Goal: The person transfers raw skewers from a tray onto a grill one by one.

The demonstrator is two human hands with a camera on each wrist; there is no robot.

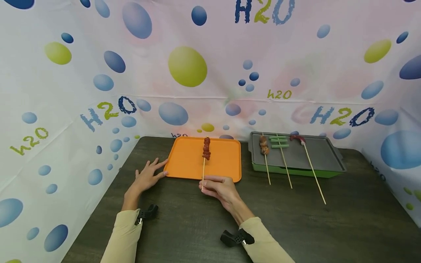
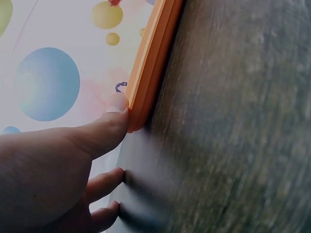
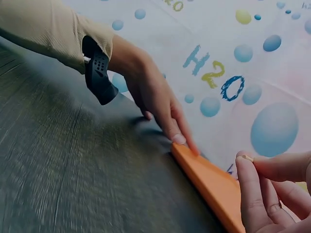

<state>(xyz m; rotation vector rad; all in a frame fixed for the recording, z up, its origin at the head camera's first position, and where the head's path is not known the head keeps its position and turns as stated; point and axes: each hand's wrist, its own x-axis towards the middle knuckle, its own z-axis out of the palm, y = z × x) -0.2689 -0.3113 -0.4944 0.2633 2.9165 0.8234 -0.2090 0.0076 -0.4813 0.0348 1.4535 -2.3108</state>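
Observation:
My right hand [image 1: 222,190] pinches the lower end of a wooden meat skewer [image 1: 206,149] threaded with dark red-brown chunks. The meat end appears over the orange tray [image 1: 184,160]; whether it touches the tray I cannot tell. In the right wrist view, the stick's tip [image 3: 248,158] pokes out between thumb and finger. At the tray's near left corner, my left hand [image 1: 146,178] has its fingers spread, with thumb and forefinger against the rim. The left wrist view has the thumb on the tray's orange edge [image 2: 150,63], other fingertips on the table.
Right of the tray stands a grey-topped green grill [image 1: 315,155]. Across it lie a browned meat skewer [image 1: 264,145], a green vegetable skewer [image 1: 279,141] and a skewer with a curved red piece [image 1: 297,138]. Their sticks overhang the near edge of the grill above the dark table [image 1: 184,223].

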